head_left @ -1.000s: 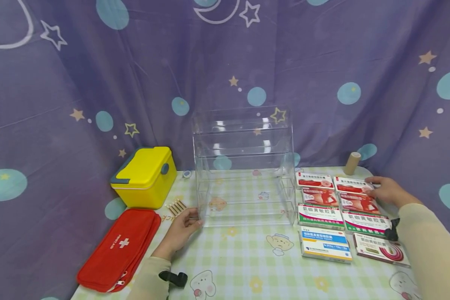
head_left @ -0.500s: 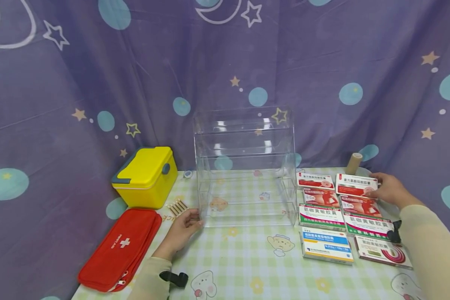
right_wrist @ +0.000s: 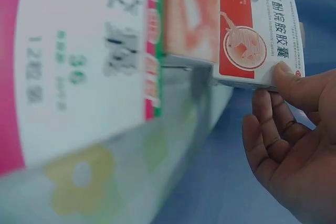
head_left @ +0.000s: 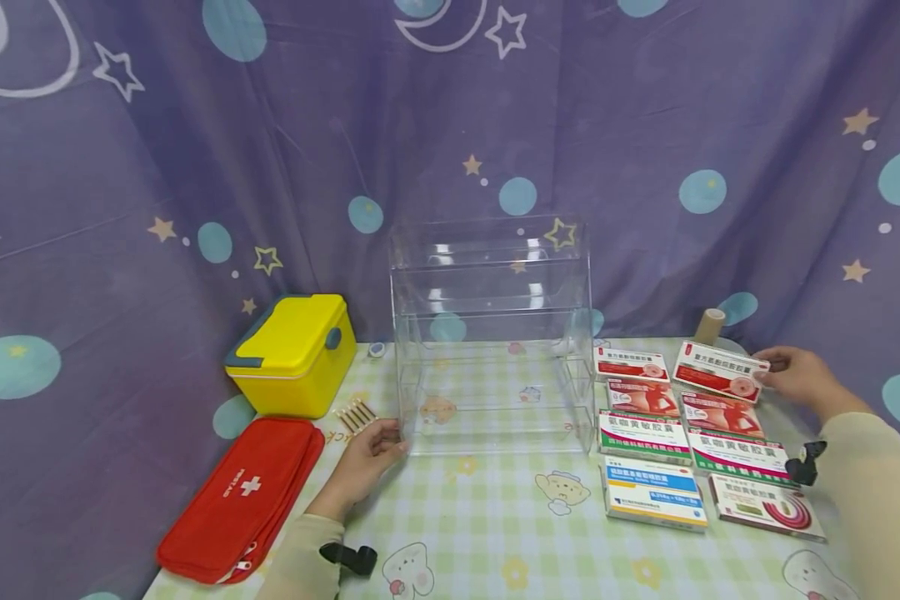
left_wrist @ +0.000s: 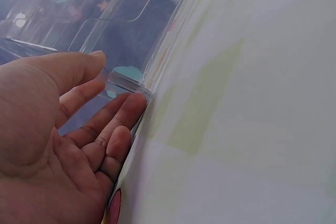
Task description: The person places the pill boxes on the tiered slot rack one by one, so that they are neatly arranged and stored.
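Note:
My right hand pinches a red-and-white medicine box by its right end, thumb on the printed face and fingers beneath. The box is tilted, its left end higher, over the far right of the medicine rows. Below it lie a red medicine box, a green-and-white medicine box and a white medicine box with pink rings. At the middle stands a clear tiered acrylic rack. Beside its lower left front corner is my left hand; in the left wrist view its relaxed fingertips touch that corner.
On the left are a yellow lidded box, a red first-aid pouch and a bundle of cotton swabs. A tan bandage roll stands at the back right. A blue-and-white medicine box lies nearer. A curtain hangs behind.
My right hand has lifted the red-and-white medicine box slightly off its row, shifted it right and tilted it. The left hand stays by the rack's corner.

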`<state>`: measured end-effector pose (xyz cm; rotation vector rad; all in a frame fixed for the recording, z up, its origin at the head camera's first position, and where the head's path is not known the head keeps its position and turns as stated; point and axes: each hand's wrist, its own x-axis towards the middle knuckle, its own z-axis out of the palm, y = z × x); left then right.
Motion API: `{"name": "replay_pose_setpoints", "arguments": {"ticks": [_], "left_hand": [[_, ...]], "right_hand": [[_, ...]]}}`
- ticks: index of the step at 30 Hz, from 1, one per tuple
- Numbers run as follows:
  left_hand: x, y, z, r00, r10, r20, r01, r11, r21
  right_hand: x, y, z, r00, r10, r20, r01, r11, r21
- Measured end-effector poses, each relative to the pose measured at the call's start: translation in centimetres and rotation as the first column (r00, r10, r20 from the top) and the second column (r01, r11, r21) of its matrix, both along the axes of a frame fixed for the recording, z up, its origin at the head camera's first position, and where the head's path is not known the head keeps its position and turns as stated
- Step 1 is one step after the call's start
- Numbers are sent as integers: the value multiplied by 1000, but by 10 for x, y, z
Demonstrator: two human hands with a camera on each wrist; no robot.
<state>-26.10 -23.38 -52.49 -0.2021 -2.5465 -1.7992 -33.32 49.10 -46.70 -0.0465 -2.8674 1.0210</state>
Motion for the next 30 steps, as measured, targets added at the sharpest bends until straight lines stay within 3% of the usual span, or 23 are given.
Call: {"name": "replay_pose_setpoints", "arguments": {"ticks": [7, 11, 17, 24, 30], "left_hand": [[0, -1, 0, 1000, 7, 5, -7, 1000, 2], [0, -1, 0, 1000, 13, 5, -13, 1000, -7], [0, -1, 1, 1000, 15, -1, -16, 1000, -13], [1, -1, -1, 1000, 12, -25, -12, 999, -30], [3, 3, 2, 999, 35, -16, -35, 999, -12]], "right_hand": [[14, -10, 30, 996, -52, -78, 50, 998, -38], [24, -32, 63, 984, -89, -157, 90, 996, -4], [36, -73, 120, 950, -142, -278, 127, 989, -71], [48, -126, 178, 893, -166, -419, 72, 970, -231], [41, -178, 213, 852, -131, -507, -32, 953, -300]]}}
